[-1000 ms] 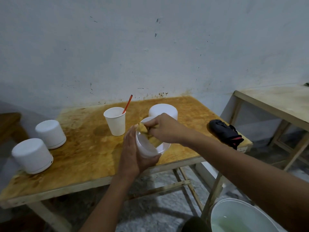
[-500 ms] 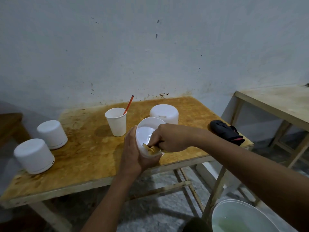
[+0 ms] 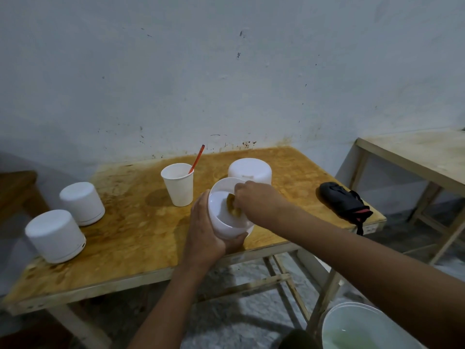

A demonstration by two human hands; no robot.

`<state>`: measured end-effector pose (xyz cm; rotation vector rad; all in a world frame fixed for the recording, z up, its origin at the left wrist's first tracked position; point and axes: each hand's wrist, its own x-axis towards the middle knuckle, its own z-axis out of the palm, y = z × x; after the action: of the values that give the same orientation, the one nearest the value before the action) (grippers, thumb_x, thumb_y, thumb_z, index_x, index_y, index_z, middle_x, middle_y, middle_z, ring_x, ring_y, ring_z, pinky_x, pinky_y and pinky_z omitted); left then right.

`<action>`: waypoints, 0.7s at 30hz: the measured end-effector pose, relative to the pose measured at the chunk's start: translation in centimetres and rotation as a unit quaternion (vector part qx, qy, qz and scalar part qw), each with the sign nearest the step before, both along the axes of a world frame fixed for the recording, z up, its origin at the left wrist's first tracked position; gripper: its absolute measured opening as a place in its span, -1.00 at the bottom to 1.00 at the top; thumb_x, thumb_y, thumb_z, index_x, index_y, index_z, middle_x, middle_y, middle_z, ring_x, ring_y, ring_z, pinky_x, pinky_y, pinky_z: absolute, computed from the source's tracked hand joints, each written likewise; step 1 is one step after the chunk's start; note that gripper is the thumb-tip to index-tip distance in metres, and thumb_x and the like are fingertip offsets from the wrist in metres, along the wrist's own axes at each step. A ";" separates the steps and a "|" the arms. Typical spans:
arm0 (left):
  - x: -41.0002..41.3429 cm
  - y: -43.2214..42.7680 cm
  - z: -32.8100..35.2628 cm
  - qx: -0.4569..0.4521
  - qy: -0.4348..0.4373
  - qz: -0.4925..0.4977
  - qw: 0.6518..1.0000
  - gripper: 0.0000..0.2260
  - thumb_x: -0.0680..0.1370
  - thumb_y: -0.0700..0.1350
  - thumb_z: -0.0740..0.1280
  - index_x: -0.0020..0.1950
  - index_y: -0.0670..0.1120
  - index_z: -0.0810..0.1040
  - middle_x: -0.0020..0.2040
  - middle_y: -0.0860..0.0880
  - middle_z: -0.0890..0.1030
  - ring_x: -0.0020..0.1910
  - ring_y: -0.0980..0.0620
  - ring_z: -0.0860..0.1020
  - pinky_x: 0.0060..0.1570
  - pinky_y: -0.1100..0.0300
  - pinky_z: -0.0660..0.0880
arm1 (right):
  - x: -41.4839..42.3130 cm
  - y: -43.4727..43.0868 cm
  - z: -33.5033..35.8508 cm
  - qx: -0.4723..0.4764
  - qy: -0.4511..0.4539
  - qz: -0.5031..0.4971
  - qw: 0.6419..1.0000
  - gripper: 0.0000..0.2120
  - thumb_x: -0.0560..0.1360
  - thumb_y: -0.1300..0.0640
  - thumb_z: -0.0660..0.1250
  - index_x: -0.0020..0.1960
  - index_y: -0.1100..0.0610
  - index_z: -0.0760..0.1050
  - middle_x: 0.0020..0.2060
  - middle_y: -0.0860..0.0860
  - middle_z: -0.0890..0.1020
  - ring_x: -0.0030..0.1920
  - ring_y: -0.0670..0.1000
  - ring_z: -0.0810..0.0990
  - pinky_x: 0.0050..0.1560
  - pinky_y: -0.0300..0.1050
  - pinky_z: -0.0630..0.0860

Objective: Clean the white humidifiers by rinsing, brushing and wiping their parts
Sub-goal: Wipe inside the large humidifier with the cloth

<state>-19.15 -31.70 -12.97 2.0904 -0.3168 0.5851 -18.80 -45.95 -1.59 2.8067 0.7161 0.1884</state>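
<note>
Now right hand [image 3: 259, 201], pinching small tan cloth [image 3: 232, 207], moves from rim deep into white plastic humidifier shell [image 3: 226, 229] cupped by left hand [image 3: 203, 233]: interior wipe progressing.

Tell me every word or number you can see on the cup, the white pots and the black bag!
No words or numbers can be read here.
Paper cup: plain white, no print.
Back humidifier: one tiny mark, too small to read.
Black pouch: no lettering visible.
</note>
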 end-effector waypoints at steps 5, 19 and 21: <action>0.4 -0.2 0.0 -0.005 0.016 0.010 1.000 0.10 0.13 0.24 0.63 0.52 0.07 0.11 0.43 0.06 0.31 0.38 0.12 0.31 0.34 0.13 0.38 | -0.3 -0.6 1.5 -0.004 0.163 0.014 0.986 -0.80 0.54 0.31 0.26 0.08 0.19 0.62 -0.15 -0.01 0.64 -0.19 -0.02 0.59 -0.17 -0.19 0.54; 0.2 0.4 -0.1 -0.011 -0.007 -0.024 1.000 0.07 0.17 0.19 0.64 0.53 0.00 0.14 0.44 0.01 0.31 0.40 0.06 0.32 0.35 -0.05 0.41 | -0.3 -0.4 0.3 0.601 0.165 -0.011 0.782 -0.70 0.56 0.36 0.24 0.12 0.12 0.68 0.03 0.02 0.70 -0.12 -0.16 0.58 -0.04 -0.44 0.54; 0.0 0.3 0.0 -0.014 -0.006 -0.026 1.000 0.09 0.17 0.21 0.64 0.54 0.02 0.12 0.43 0.05 0.32 0.39 0.09 0.33 0.33 -0.02 0.43 | 0.5 -1.1 0.8 0.490 0.050 0.024 0.870 -0.66 0.58 0.37 0.21 0.22 0.12 0.63 0.16 0.00 0.64 0.04 -0.16 0.53 0.02 -0.54 0.40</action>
<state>-19.11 -31.38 -12.96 2.0466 -0.3673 0.5677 -18.30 -47.03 -0.76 3.7797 0.8924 0.5539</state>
